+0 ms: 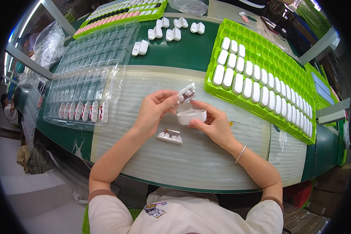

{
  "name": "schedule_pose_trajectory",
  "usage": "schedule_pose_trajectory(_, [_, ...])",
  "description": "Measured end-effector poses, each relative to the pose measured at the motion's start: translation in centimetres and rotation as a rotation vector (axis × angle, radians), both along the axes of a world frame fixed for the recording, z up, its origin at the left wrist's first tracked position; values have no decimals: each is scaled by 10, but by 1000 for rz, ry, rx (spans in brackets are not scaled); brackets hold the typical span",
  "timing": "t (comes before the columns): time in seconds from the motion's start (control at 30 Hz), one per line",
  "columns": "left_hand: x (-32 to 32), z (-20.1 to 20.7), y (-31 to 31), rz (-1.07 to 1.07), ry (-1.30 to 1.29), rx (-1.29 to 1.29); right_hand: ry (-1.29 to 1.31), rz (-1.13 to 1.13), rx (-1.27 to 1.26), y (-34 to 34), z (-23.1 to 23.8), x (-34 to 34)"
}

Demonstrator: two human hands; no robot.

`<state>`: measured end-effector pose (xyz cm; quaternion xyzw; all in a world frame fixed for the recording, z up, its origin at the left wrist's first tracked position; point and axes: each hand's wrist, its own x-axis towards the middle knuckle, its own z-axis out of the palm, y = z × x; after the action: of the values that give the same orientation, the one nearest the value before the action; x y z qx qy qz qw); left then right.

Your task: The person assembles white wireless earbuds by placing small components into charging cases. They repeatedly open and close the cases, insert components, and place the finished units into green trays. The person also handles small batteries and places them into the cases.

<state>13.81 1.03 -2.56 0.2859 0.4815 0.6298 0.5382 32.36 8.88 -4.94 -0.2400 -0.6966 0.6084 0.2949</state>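
Here, left hand (155,110) pinching white insert (187,94) just above open white case (192,117); right hand (216,124) gripping case from right.

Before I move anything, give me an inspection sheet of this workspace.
Surface: green tabletop, partly covered by a pale ribbed sheet.
Work items: open white plastic case; white plastic part with metallic pieces; white knobbed plastic part on the sheet.
Clutter: crumpled clear plastic at the far side.
Hands: left hand grips the part with metallic pieces, right hand the case.
Cables: nothing seen.
Surroundings: right, lime-green tray of white oblong pieces; left, clear plastic tray with white-and-red parts.
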Motion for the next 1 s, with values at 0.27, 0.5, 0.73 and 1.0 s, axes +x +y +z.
schedule_pose_trajectory(0.27, [14, 12, -6, -7, 963, 292, -35, -61, 130, -2, 1, 2])
schedule_pose_trajectory(0.5, [19, 5, -6, -3, 1143, 548, 44, 1, 249, 0, 3, 4])
schedule_pose_trajectory(0.73, [18, 4, -5, -161, 1054, 730, -35, 525, -85, 19, 33, 10])
schedule_pose_trajectory(1.0, [19, 12, -5, -135, 1035, 857, 5, 503, 209, 19, 41, 11])
